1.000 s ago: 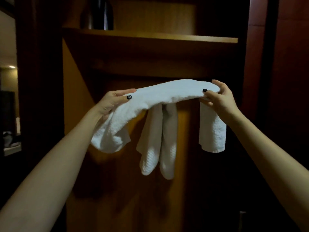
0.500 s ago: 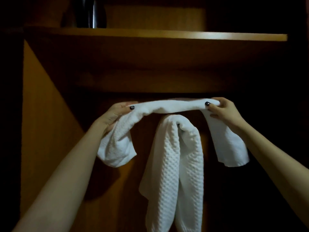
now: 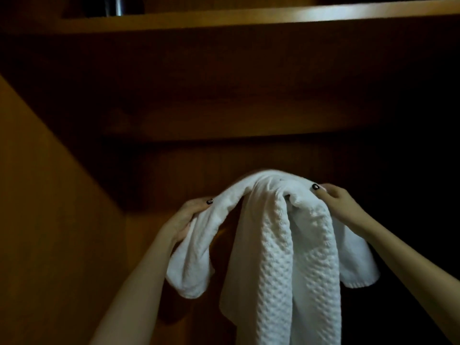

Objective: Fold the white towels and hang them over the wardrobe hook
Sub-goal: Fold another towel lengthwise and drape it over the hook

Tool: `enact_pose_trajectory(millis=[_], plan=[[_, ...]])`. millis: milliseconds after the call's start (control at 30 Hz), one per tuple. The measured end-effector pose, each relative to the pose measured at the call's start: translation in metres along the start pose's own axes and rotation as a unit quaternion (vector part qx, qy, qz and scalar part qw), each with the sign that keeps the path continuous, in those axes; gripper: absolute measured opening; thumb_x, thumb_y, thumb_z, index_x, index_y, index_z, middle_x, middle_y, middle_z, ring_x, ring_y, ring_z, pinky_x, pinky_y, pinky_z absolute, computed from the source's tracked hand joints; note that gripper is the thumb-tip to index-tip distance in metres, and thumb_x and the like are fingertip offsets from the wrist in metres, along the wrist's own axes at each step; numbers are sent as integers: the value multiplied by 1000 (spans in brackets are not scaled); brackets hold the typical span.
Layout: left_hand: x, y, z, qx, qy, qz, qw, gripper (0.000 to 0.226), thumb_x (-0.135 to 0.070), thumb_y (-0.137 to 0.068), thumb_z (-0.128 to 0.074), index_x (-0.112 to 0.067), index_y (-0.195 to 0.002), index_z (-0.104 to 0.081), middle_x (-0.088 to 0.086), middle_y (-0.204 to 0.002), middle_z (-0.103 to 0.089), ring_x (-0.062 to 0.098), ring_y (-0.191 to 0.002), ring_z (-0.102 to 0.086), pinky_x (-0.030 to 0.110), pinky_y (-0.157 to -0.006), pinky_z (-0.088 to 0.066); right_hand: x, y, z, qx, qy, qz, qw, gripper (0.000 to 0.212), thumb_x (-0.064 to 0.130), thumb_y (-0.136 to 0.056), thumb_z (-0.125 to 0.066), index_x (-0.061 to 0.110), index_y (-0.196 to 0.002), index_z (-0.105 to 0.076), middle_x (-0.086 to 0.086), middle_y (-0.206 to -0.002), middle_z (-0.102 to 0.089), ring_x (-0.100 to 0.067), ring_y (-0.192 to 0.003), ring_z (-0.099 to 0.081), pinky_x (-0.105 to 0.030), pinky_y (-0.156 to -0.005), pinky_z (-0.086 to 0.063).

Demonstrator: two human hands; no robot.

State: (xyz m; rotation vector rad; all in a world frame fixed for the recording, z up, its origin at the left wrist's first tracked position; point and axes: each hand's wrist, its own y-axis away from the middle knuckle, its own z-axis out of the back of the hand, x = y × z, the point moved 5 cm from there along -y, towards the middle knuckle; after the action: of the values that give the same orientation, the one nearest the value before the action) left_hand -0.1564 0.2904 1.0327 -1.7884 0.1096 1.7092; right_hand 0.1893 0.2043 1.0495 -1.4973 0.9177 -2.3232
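Note:
A waffle-textured white towel hangs down the middle of the wardrobe, draped over a hook that it hides. Over its top lies a second, smoother folded white towel, arched across it with both ends drooping. My left hand grips this towel on its left side, thumb on top. My right hand grips it on the right side, just beside the hanging towel's top. The right end of the smooth towel hangs below my right wrist.
A wooden shelf runs across the top with a dark metallic object standing on it. The wardrobe's side panel is at the left, the dim back panel behind the towels. The right side is in deep shadow.
Both hands carried the folded towel forward into the wardrobe and lowered its middle onto the top of the hanging towel. The hands came closer together, so the towel now arches.

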Motion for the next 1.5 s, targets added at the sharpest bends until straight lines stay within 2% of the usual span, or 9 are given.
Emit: enact_pose_trajectory(millis=[133, 300, 433, 633, 833, 1067, 1233, 1400, 1500], plan=[[28, 12, -10, -52, 5, 10, 999, 38, -23, -88, -66, -16, -126, -61, 8, -121, -67, 21, -114, -62, 31, -87, -52, -4, 30, -3, 25, -38, -2, 999, 24, 29, -102, -44, 15, -107, -63, 0, -86, -70, 2, -68, -68, -11, -55, -49], [1, 41, -40, -219, -188, -129, 949, 27, -16, -94, -58, -41, -102, -66, -15, -109, -66, -4, -93, -62, 13, -72, -48, -4, 51, 12, -8, 49, 77, 996, 31, 9, -96, -52, 33, -105, -69, 4, -105, -64, -6, -96, -61, -20, -82, -47], [-40, 45, -78, -182, -264, -256, 912, 34, -1, -90, -60, -31, -105, -64, -12, -109, -65, -5, -101, -60, 9, -86, -44, 7, 44, 2, 44, 56, 101, 992, 46, 11, -96, -52, 56, -94, -63, 16, -115, -56, 6, -107, -53, -17, -90, -40], [-43, 20, -98, -119, -338, -243, 901, 26, -5, -94, -56, -16, -117, -65, -4, -118, -65, 9, -114, -58, 24, -96, -45, 29, 11, -16, 106, 54, 142, 983, 32, 13, -100, -51, 39, -112, -64, 12, -125, -59, -4, -119, -53, -30, -103, -44], [-58, 5, -91, -125, -438, -280, 845, 31, -6, -88, -63, -30, -107, -60, -20, -108, -61, -4, -105, -56, 11, -89, -40, 40, -8, -16, 117, 91, 167, 975, 36, 10, -94, -62, 26, -126, -64, 10, -127, -60, -3, -117, -55, -28, -99, -47], [-70, 2, -80, -182, -485, -293, 803, 30, 11, -80, -54, -8, -101, -66, 3, -101, -66, 19, -96, -62, 32, -83, -47, 51, -23, -18, 100, 191, 208, 954, 54, 2, -90, -58, 33, -134, -55, 8, -98, -58, -17, -81, -57, -43, -71, -47], [-49, 18, -82, -217, -452, -305, 810, 28, 14, -81, -52, -5, -94, -67, 4, -97, -64, 10, -91, -59, 11, -79, -42, 33, -12, -19, 89, 116, 231, 962, 57, -7, -88, -55, 30, -132, -58, 14, -120, -56, -4, -103, -56, -30, -83, -46], [26, 40, -80, -220, -404, -214, 862, 24, -12, -97, -51, -24, -110, -68, -15, -108, -63, 2, -99, -57, 3, -77, -41, -9, 11, -20, 71, 112, 192, 972, 56, 8, -91, -64, 48, -127, -48, 8, -112, -51, -7, -92, -53, -25, -77, -46], [73, 57, -74, -243, -431, -201, 845, 22, -42, -97, -48, -48, -107, -67, -28, -107, -67, -6, -101, -62, 4, -73, -47, -33, 25, -15, 24, 135, 178, 974, 52, 10, -91, -63, 43, -130, -52, 9, -110, -52, -6, -94, -52, -21, -75, -45]])
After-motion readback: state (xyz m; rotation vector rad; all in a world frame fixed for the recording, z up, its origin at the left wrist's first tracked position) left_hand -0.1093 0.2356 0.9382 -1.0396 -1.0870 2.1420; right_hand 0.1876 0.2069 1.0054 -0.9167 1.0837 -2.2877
